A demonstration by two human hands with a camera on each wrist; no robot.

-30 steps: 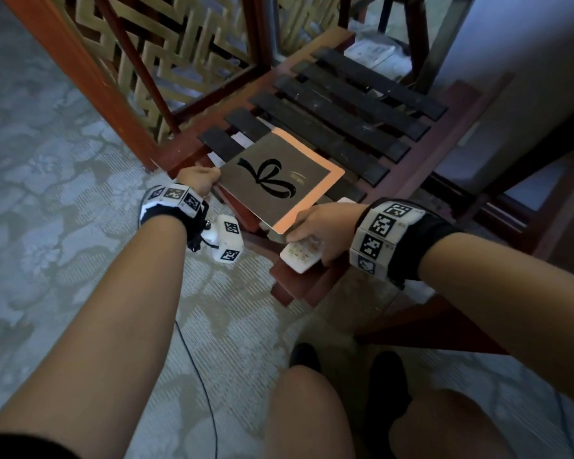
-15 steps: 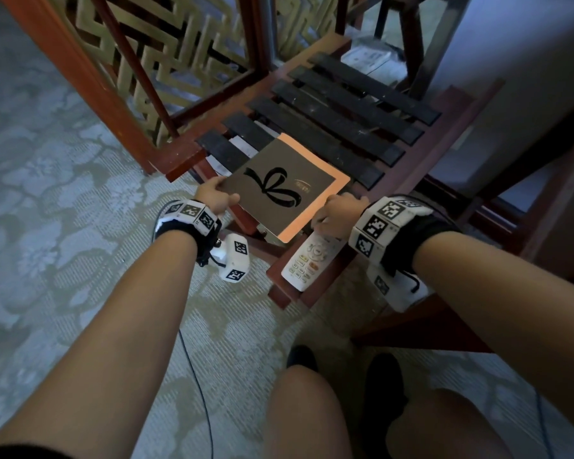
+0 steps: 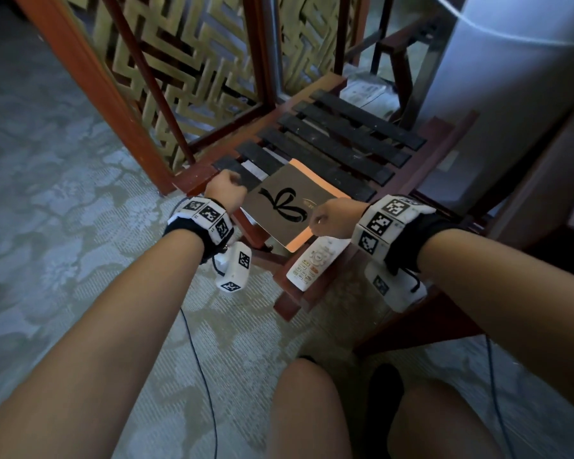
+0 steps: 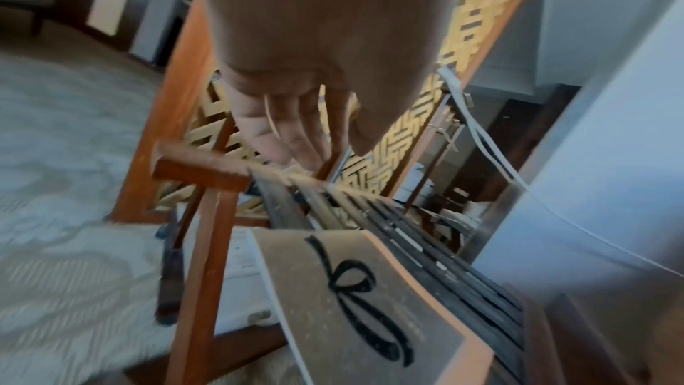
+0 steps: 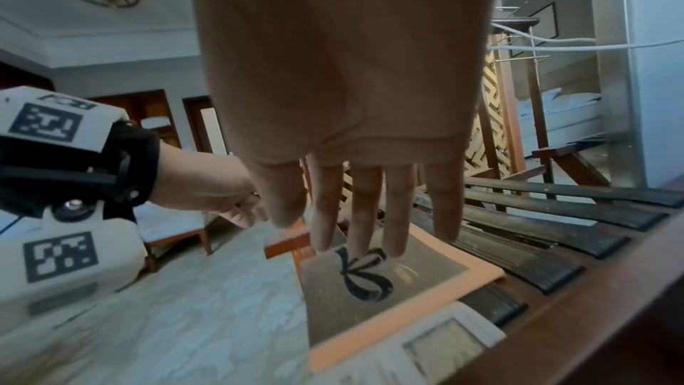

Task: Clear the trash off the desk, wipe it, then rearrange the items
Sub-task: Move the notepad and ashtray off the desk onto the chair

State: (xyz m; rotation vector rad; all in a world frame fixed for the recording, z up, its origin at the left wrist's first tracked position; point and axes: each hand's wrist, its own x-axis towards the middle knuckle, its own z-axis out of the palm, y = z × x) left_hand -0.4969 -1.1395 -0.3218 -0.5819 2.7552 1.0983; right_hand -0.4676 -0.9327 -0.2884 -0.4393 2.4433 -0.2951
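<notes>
A brown card with a black bow and orange border [image 3: 292,207] lies flat on the near corner of a wooden rack with black straps [image 3: 338,137]. A white remote [image 3: 315,263] rests on the rack's front rail, just beside the card's near corner. My left hand [image 3: 227,188] hovers over the rack's left corner with relaxed fingers [image 4: 288,133] and holds nothing. My right hand [image 3: 332,217] hangs above the card's near edge, its fingers [image 5: 370,215] straight and off the card [image 5: 388,283]. The remote [image 5: 436,347] lies below that hand.
A gold lattice screen in a red wooden frame [image 3: 179,77] stands behind the rack on the left. Papers [image 3: 362,92] lie on the floor beyond it. A pale wall panel with a white cable [image 3: 511,34] is on the right. Patterned carpet, my knees and dark shoes [image 3: 383,389] are below.
The right hand put the remote down on the front rail. Both hands then let go of the card and lifted off it; the card now lies on the rack.
</notes>
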